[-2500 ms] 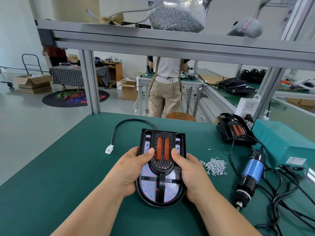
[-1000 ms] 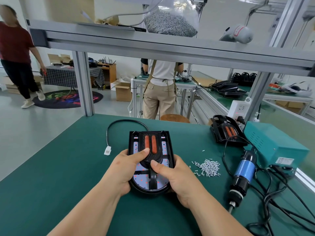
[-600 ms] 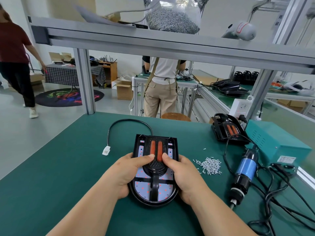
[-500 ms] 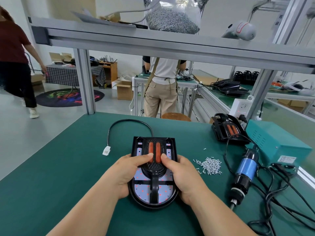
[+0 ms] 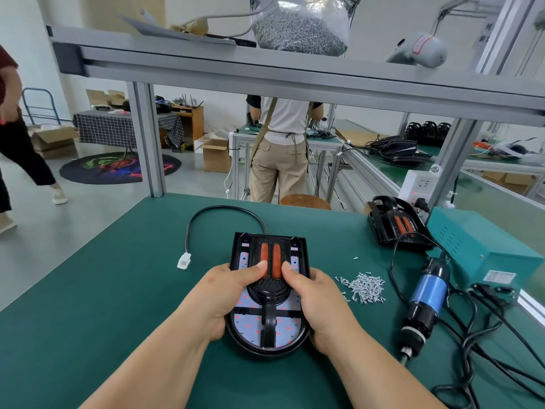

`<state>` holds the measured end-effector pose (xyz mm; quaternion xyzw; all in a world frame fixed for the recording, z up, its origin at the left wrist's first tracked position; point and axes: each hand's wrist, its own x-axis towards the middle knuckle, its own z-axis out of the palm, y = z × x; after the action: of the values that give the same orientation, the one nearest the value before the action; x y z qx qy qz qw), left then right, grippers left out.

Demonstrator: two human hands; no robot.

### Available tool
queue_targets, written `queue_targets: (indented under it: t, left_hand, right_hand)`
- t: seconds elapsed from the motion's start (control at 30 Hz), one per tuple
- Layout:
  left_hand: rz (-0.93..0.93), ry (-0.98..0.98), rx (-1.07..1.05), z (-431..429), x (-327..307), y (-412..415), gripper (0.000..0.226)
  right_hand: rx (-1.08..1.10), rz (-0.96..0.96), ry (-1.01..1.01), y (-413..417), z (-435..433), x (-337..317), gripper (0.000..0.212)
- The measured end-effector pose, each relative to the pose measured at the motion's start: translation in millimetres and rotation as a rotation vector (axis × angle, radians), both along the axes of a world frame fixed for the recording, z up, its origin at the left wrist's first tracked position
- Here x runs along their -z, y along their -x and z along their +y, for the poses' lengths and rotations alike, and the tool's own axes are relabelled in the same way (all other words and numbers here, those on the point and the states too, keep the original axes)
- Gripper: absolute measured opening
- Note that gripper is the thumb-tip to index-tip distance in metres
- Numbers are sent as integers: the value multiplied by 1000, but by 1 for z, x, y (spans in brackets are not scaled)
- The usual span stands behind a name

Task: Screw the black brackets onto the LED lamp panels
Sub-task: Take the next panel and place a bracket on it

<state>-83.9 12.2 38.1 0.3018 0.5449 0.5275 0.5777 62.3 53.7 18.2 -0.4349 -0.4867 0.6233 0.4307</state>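
Little has shifted from a moment ago: the left hand and right hand still clasp the sides of the LED lamp panel, thumbs pressing the black bracket down on it (beside its two orange strips). The panel lies flat, mid-table, on the green bench mat. To the right lie loose screws and an electric screwdriver; a passer-by has walked farther left.
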Motion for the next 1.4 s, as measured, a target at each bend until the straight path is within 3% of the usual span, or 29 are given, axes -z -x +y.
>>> queue_targets:
  t: [0.4,0.6,0.83,1.03,1.1,1.23,1.33,1.4]
  left_hand:
    - [4,-22,16,0,2,1,35]
    - [-4,-85,129,-3,0,6,43]
    - [-15,-55,123,-4,-1,5,40]
    - [103,-93,51,1,-4,6,34]
    - [159,-122,81,2,-10,13,33]
    - [234,-162,194,-1,-19,36,42]
    - [271,-146,245,-4,-19,37,41]
    - [309,-154,236,-3,-17,35,42]
  right_hand:
    - [15,-27,-33,0,-5,-2,25]
    - [0,93,85,-3,-2,-9,35]
    - [12,162,53,-3,-4,-8,24]
    - [-26,200,20,-1,-2,-6,24]
    - [-33,144,-4,-1,-2,-7,32]
    - [5,5,-78,-3,5,-14,73]
    - [-68,63,-89,-9,12,-16,63]
    - [-131,59,-87,-10,13,-13,45]
